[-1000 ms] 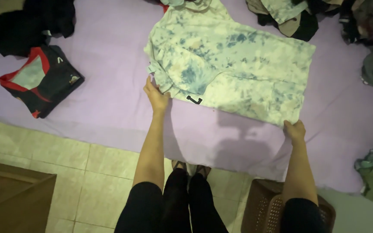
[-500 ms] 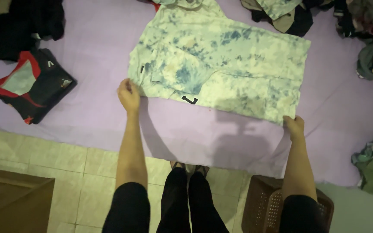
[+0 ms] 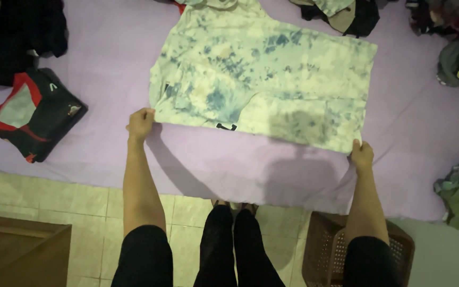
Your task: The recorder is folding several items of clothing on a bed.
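Left hand (image 3: 141,123): pinching near left corner of tie-dye T-shirt (image 3: 272,79)
Right hand (image 3: 362,155): gripping near right corner
T-shirt: spread flat on lilac bedsheet (image 3: 118,64)
Far left: folded black-red garment (image 3: 30,112)

A small black tag (image 3: 226,126) sits on the near hem of the blue-and-white tie-dye shirt (image 3: 272,79), a short bracket shape. Small pale marks show on the folded black-and-red garment (image 3: 30,114) at left, too small to make out. No packages, signs or screens are in view.
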